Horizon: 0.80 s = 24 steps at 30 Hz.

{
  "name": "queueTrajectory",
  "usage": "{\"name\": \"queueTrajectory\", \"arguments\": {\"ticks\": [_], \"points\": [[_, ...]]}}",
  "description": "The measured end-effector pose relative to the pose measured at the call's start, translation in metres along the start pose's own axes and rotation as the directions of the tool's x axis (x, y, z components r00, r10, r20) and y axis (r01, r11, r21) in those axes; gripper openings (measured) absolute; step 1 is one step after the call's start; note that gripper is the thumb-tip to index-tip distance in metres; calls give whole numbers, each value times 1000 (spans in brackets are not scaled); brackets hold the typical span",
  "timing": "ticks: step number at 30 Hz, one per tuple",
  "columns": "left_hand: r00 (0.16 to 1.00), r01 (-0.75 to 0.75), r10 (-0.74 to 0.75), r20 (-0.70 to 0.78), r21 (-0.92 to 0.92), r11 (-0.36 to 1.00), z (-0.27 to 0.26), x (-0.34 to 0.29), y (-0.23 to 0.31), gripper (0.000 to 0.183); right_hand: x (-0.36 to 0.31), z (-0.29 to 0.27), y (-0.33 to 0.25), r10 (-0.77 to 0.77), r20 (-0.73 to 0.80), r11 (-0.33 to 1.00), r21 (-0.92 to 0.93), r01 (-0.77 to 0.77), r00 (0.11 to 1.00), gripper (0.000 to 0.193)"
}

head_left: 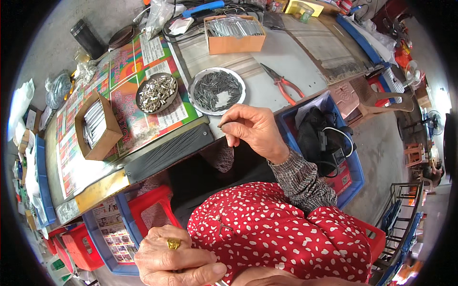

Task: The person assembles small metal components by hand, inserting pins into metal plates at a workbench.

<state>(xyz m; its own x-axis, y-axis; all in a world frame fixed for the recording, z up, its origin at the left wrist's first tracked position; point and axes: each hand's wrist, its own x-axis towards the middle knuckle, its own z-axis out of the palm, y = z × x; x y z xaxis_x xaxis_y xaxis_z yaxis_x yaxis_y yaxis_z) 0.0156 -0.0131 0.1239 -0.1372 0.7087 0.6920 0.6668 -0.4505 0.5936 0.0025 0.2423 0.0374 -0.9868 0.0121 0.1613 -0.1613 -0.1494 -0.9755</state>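
A dark piece (221,126), pinched by the right hand (255,131), could be dropped off the counter (307,66) if loosely held; whether anything is gripped by the curled left hand (177,257) cannot be told.

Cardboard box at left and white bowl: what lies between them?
In the head view, a round dish of small metal pieces lies between the cardboard box and the white bowl.

Grey wall (112,14): I see a black cylinder (87,38) near it, upper left.
Blue crate (359,178): at right, holding a dark bundle (312,131).
Metal rack (401,196): dark and barred, lower right.
Fan (434,117): small, round, far right from where I watch.
Red stool (74,244): plastic, lower left.
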Motion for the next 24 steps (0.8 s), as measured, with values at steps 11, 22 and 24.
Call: {"name": "queueTrajectory", "arguments": {"ticks": [11,22,24], "points": [[995,22,-10,103,-118,993,-2,4,-3,23,1,0,1,14,1,1000,26,-14,1000,8],[998,21,-14,60,-122,992,1,4,-6,23,0,-1,0,31,12,999,28,-31,999,7],[998,11,-3,63,-123,992,2,5,-7,23,0,-1,2,18,8,999,33,-18,1000,7]]}}
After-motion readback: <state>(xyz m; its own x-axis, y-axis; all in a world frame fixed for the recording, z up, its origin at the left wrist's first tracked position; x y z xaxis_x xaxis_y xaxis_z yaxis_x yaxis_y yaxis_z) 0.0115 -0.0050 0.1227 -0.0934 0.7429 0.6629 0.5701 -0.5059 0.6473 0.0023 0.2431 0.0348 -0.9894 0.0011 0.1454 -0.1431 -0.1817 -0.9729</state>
